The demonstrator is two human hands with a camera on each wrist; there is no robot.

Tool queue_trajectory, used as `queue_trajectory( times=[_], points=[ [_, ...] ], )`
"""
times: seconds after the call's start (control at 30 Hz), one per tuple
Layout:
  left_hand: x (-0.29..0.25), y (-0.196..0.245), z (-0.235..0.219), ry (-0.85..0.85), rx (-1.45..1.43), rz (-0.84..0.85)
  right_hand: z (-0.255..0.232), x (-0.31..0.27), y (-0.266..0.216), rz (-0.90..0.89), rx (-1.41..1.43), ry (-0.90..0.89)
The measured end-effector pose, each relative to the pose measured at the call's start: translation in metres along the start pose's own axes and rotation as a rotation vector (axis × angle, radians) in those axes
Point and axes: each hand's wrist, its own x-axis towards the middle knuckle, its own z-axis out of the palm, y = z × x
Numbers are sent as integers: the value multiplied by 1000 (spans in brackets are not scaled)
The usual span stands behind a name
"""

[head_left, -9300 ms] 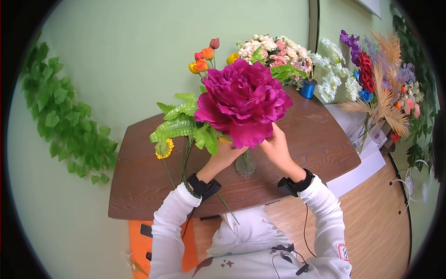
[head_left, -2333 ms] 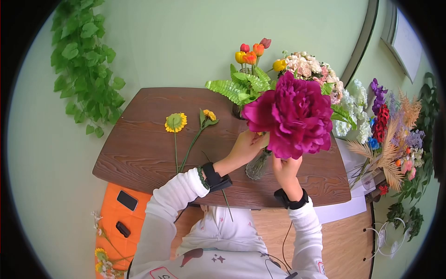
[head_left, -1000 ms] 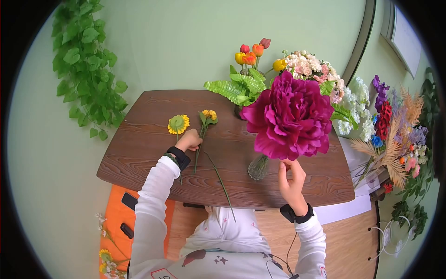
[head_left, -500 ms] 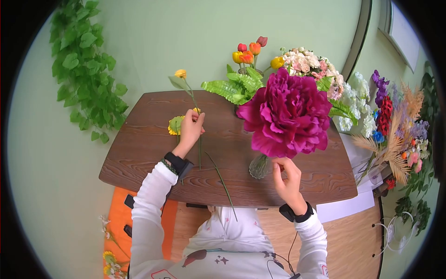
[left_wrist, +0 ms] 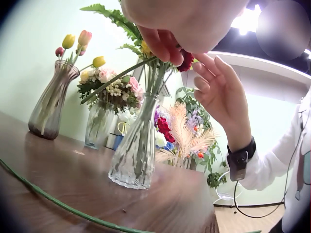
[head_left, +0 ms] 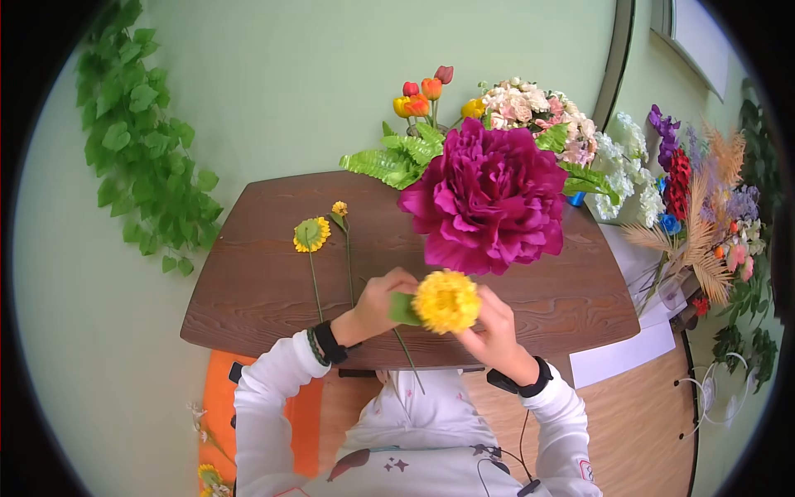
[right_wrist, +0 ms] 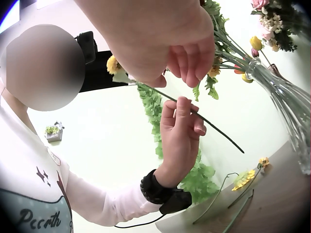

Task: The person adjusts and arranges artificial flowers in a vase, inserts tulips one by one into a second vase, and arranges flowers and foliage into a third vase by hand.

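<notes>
My left hand (head_left: 377, 306) pinches the green stem (right_wrist: 218, 128) of a ruffled yellow flower (head_left: 447, 301) and holds it above the table's near part. Close beside the bloom is my right hand (head_left: 501, 331); the right wrist view shows its thumb tip at the stem and a gap between thumb and fingers. Beyond both hands a large magenta peony (head_left: 489, 195) stands with fern leaves in a ribbed clear glass vase (left_wrist: 133, 150), which the bloom hides in the head view. On the table's left lie a sunflower (head_left: 311, 234), face down, and a smaller yellow flower (head_left: 339, 211).
A loose green stem (head_left: 406, 348) sticks out over the near edge of the dark wooden table (head_left: 265, 282). At the back stand tulips (head_left: 418, 106) and a pale rose bouquet (head_left: 530, 108) in vases. Mixed flowers (head_left: 683, 199) fill the right side.
The left hand took a yellow flower from the table's left, lifted it and brought it right, beside the right hand. Earlier, both hands were at the peony; the right hand has since left it.
</notes>
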Motion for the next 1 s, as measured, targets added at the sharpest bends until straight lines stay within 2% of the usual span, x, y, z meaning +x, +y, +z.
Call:
queue_trajectory(
  times=[0.03, 0.07, 0.1, 0.17, 0.23, 0.27, 0.3, 0.37, 0.43, 0.5, 0.53, 0.57, 0.63, 0.67, 0.77, 0.8, 0.83, 0.9, 0.93, 0.97, 1.0],
  points=[
    [5, 13, 9, -87, 506, 390, -2, -2, 0, 1, -4, 3],
    [15, 35, 17, -63, 626, 570, -3, -4, 2, -35, -53, -39],
    [16, 33, 21, -101, 605, 604, -4, -8, 4, -72, -101, -83],
    [19, 34, 29, -109, 519, 560, -3, -17, 11, -113, -149, -71],
    [24, 38, 37, -121, 554, 550, -5, -22, 14, -37, -139, 6],
    [26, 42, 41, -132, 590, 536, -5, -23, 14, 67, -8, 18],
    [30, 45, 45, -134, 587, 537, -6, -27, 14, 144, 41, 113],
    [37, 51, 51, -156, 507, 505, -21, -22, 6, 97, -65, 120],
    [38, 50, 47, -196, 513, 445, -32, -20, 3, 115, -65, 211],
    [39, 44, 48, -54, 506, 176, -41, -21, 7, 164, -43, 311],
    [43, 42, 51, 9, 573, 100, -44, -19, 3, 228, 63, 379],
    [49, 36, 51, 1, 570, 99, -49, -17, 6, 198, 37, 378],
    [60, 13, 52, -8, 496, 281, -54, -12, 6, 215, 88, 463],
    [62, 0, 51, -109, 432, 200, -57, -10, 6, 218, 87, 467],
    [76, -14, 50, -147, 262, 157, -63, -2, 8, 202, 31, 451],
    [84, 3, 52, -142, 151, 80, -63, 0, 9, 191, 59, 469],
    [86, -16, 52, -146, 150, 77, -63, 2, 9, 181, 86, 488],
    [89, -67, 51, -271, 217, -267, -64, 6, 9, 185, 107, 501],
    [105, 30, 49, -376, 148, -414, -64, 7, 8, 184, 129, 511],
    [108, 28, 50, -379, 147, -414, -64, 7, 8, 186, 128, 512],
    [111, 25, 51, -395, 100, -331, -65, 8, 7, 216, 116, 510]
  ],
)
